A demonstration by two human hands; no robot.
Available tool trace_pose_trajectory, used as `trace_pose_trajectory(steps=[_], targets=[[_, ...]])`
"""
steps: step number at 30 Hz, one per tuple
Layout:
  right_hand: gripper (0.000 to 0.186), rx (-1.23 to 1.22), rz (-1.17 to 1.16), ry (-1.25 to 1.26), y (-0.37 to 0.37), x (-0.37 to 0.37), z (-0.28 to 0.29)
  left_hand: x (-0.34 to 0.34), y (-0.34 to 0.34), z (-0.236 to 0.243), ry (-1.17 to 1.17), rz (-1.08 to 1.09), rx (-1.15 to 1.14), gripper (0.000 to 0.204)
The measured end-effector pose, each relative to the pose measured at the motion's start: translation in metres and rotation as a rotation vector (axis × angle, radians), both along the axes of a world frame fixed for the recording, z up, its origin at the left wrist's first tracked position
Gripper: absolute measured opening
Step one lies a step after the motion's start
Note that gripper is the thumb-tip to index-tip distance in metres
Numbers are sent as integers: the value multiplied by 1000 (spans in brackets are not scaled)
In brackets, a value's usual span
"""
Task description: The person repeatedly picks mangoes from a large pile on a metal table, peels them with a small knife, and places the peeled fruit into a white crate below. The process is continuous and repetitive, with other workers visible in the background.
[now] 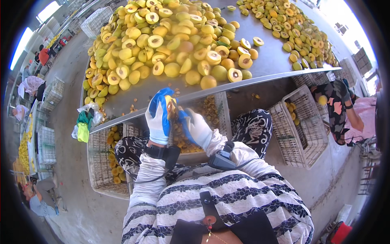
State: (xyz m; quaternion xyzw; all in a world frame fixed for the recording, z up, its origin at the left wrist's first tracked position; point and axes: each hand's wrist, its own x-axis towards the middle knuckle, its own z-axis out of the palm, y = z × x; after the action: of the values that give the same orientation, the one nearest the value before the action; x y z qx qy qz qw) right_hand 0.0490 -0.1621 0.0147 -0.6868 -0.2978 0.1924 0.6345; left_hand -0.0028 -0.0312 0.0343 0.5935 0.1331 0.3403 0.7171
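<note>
The left hand [158, 118], in a white and blue glove, is raised at the near edge of the metal table [272, 59], its fingers closed around a yellow-brown piece of fruit [172, 107] that lies between the two hands. The right hand [197, 128], gloved alike, is just to the right and slightly nearer, its fingers bent in toward the fruit; whether it grips a tool cannot be told, since the glove hides what lies within. A dark band [162, 153] circles the left wrist, and a grey device [222, 159] sits on the right one. Beyond the hands, a large heap of halved yellow fruit [162, 49] covers the left and middle of the table, many pieces showing brown hollows; a second heap [292, 32] lies at far right. Green and clear plastic bags [84, 126] hang at the table's near left corner. Below the edge, a crate [224, 112] between the knees holds yellowish pieces, another crate [94, 162] with fruit stands to the left, and a tilted crate [286, 138] to the right has some inside. Farther right sits a person in pink [361, 122].
</note>
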Motion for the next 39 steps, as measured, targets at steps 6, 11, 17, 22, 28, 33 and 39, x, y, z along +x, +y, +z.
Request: trace_pose_trajectory(steps=[6, 11, 17, 22, 28, 33, 39], targets=[[31, 162, 90, 786, -2, -2, -1, -4, -1, -10, -110, -67, -112, 46], [38, 123, -63, 314, -12, 16, 1, -12, 5, -5, 65, -406, -193, 49], [49, -53, 84, -286, -24, 38, -8, -18, 26, -13, 160, -551, -518, 41], [42, -154, 57, -318, -21, 35, -17, -13, 22, -51, 208, -451, -53, 30], [22, -175, 34, 54, -28, 5, -23, -5, 4, -59, 182, -91, -35, 20], [24, -10, 36, 244, -23, -8, -36, -5, -5, -48, 148, 90, 274, 16], [32, -35, 70, 462, -17, -20, -36, -7, -14, -51, 80, 140, -144, 21]])
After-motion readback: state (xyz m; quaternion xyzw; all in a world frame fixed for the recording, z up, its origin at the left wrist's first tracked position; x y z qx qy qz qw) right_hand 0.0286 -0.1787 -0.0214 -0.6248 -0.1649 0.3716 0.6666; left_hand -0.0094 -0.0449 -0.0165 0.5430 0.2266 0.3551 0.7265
